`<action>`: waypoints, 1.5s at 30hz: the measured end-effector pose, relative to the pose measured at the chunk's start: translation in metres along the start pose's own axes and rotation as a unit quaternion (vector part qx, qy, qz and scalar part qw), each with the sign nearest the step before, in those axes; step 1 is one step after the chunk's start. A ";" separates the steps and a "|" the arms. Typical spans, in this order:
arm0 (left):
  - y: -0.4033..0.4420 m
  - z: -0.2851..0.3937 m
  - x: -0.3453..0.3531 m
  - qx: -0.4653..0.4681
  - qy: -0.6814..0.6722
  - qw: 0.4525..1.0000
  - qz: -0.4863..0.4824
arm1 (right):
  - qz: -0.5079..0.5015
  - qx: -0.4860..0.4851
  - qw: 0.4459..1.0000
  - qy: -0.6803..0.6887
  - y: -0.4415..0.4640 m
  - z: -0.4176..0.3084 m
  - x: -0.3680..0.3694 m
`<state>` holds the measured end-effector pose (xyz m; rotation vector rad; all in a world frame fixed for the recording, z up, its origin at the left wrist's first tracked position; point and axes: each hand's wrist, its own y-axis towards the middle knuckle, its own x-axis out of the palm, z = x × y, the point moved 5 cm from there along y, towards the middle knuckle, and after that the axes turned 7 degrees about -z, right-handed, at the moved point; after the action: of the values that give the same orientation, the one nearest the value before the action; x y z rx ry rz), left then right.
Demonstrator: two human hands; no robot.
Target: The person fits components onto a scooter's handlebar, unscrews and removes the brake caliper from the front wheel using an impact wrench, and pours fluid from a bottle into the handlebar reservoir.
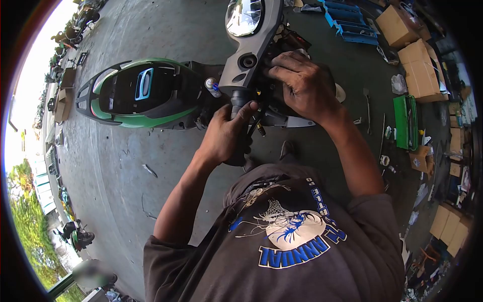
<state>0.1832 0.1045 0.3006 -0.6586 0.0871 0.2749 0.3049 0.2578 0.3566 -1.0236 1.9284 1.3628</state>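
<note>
A scooter's grey handlebar cover point(239, 65) with its round headlight point(245, 17) is in front of me. My left hand point(224, 132) is wrapped round the black handlebar grip point(241, 95), with its thumb lying along the top. Close to the cover's inner edge, my right hand point(304, 83) has its fingers curled inward among dark parts; whatever they pinch is hidden. A loose cable end point(260, 130) hangs between the two hands. The scooter's green rear body point(173, 118) extends to the left, with its seat off and a blue-rimmed object point(144, 84) inside.
A spray can point(212, 86) stands on the scooter beside the handlebar. To the right are an open green toolbox point(405, 123), cardboard boxes point(420, 68) and loose tools on the floor. A blue tool tray point(352, 22) lies at the top right. Motorcycles point(75, 32) line the far left.
</note>
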 end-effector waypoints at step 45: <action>-0.009 0.014 0.008 0.093 0.025 0.995 -0.003 | -0.009 -0.005 0.999 -0.046 0.001 -0.005 -0.004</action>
<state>0.1930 0.1075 0.3158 -0.4804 0.1564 0.2408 0.3060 0.2545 0.3623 -0.9644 1.8429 1.3874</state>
